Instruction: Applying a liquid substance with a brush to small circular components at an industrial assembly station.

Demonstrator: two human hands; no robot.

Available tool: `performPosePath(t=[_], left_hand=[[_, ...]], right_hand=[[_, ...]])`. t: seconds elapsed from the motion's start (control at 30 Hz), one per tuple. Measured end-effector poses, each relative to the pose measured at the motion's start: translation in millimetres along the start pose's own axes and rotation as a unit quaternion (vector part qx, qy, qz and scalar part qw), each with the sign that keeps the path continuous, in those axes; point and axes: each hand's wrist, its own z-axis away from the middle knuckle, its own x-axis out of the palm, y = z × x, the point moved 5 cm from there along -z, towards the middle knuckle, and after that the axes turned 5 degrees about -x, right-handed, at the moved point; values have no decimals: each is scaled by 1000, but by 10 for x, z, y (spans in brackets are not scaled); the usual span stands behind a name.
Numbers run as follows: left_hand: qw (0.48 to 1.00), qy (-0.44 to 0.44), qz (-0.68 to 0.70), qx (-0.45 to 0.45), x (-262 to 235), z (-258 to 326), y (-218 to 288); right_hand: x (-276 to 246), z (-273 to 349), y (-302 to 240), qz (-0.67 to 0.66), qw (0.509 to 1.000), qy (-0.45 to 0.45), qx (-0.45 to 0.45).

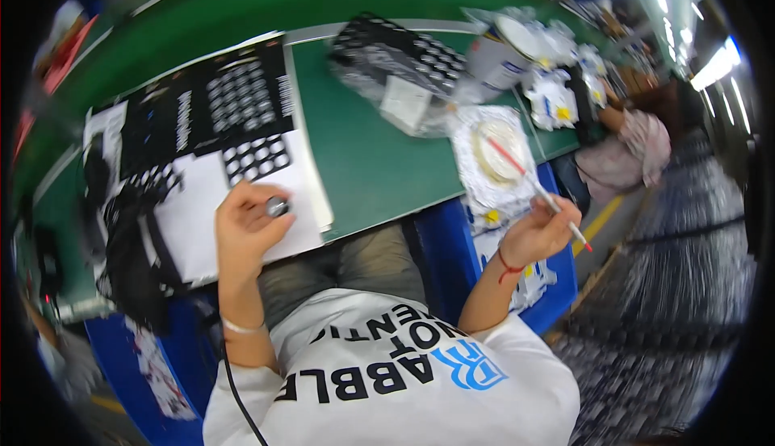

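Pinched between the thumb and fingers of my left hand (pixel 246 224) is a small round part (pixel 277 206), dark with a shiny grey face. It is held above white paper (pixel 198 236) on the green bench. My right hand (pixel 541 232) grips a thin brush-like stick (pixel 557 208), white with a red end. Its long red tip (pixel 507 155) reaches over a round shallow dish (pixel 492 151) that sits on crumpled foil (pixel 476 180). What the dish holds is too blurred to tell.
A black sheet with rows of round parts (pixel 242 97) lies beyond the paper. Bagged black perforated trays (pixel 395 50) and a white tub (pixel 517 38) stand farther back. Blue bins (pixel 557 284) flank my lap. At the right, another person's sleeve (pixel 634 147) shows.
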Motion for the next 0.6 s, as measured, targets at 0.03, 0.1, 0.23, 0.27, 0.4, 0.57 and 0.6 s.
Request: performPosePath(t=[0.03, 0.1, 0.23, 0.27, 0.4, 0.57, 0.6], left_hand=[[1000, 22, -9, 9, -13, 9, -2], [999, 24, -33, 18, -136, 32, -62], [997, 33, -47, 47, -153, 30, -67], [997, 27, -52, 42, -147, 28, -74], [997, 26, -60, 33, -116, 22, -95], [997, 33, -57, 34, -153, 37, -120], [997, 36, -59, 31, -154, 42, -122]], right_hand=[[-90, -105, -7, 60, 997, 22, -32], [-296, -288, -44, 140, 985, 61, -74], [-516, -458, -42, 302, 951, 22, -62], [-549, -470, -8, 317, 947, 6, -50], [-516, -483, 80, 381, 922, -55, -39], [-511, -480, 88, 397, 915, -68, -32], [-519, -473, 87, 397, 915, -63, -28]])
